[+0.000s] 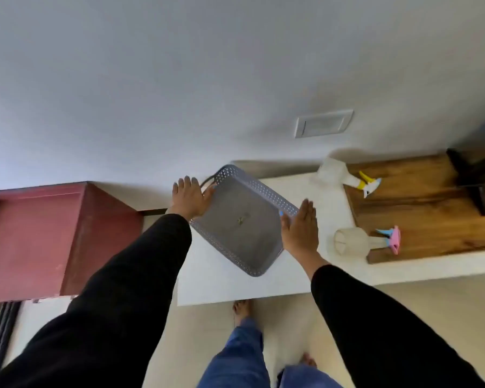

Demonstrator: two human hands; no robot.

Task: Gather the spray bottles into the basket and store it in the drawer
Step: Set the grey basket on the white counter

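A grey perforated basket (240, 219) sits empty on the white counter (277, 281). My left hand (189, 198) grips its left end by the handle. My right hand (301, 229) lies flat against its right end, fingers straight. Two clear spray bottles lie on their sides to the right. One with a yellow and white trigger (345, 176) is at the back. One with a pink and blue trigger (361, 241) is nearer, just right of my right hand. No drawer shows in this view.
A wooden board (431, 214) covers the right part of the counter, with a black stand (471, 177) on it. A dark red cabinet (39, 236) stands at the left. A white wall plate (322, 123) is on the wall. My feet are on the floor below.
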